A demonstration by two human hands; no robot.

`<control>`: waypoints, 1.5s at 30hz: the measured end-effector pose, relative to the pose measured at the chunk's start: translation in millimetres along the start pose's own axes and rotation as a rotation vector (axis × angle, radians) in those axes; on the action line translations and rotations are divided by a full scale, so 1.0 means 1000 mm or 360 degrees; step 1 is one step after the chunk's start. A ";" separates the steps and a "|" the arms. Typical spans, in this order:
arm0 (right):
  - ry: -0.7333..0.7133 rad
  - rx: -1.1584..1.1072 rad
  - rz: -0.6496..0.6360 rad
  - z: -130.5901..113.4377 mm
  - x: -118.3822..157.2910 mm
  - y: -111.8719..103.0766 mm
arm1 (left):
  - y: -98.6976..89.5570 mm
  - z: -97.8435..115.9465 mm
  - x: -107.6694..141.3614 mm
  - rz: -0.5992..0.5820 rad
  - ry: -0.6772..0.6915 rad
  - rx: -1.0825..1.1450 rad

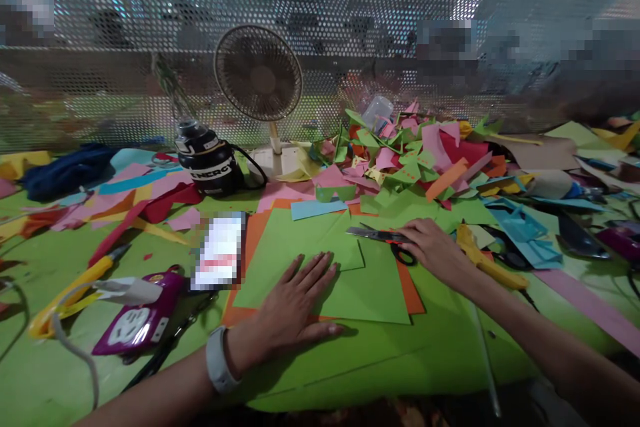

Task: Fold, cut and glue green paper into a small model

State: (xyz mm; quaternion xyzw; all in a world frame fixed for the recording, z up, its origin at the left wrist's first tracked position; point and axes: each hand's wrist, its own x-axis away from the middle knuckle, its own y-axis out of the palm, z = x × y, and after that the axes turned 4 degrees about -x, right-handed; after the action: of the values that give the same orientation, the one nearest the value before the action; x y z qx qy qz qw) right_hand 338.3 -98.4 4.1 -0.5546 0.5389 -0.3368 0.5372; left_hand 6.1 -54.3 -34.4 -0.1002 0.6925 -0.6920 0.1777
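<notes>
My left hand [300,300] lies flat on a large green paper sheet [270,267], fingers stretched out, their tips near a smaller green piece [350,255] on top of it. In my right hand [433,247] is a pair of dark scissors [375,234]; the blades point left over the right side of the sheets. Orange paper [416,297] shows from under the green sheet. Along its far edge rests a light blue paper piece [320,210].
A phone [219,250], a purple power strip [140,313] and a yellow-handled tool [75,290] lie left. Behind stand a black jug [207,160] and a fan [259,73]. Paper scraps [415,153] are heaped beyond. Another yellow tool [487,263] lies right, beside my forearm.
</notes>
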 end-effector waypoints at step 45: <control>-0.0342 -0.0163 0.0001 -0.028 0.041 0.004 | -0.015 0.004 -0.005 -0.0277 -0.0184 0.0391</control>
State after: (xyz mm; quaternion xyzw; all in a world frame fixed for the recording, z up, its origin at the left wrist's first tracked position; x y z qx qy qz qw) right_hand 318.6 -143.5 -2.2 -0.6139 0.4950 -0.2473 0.5630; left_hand 10.9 -56.1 -18.8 -0.1770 0.5800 -0.7773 0.1674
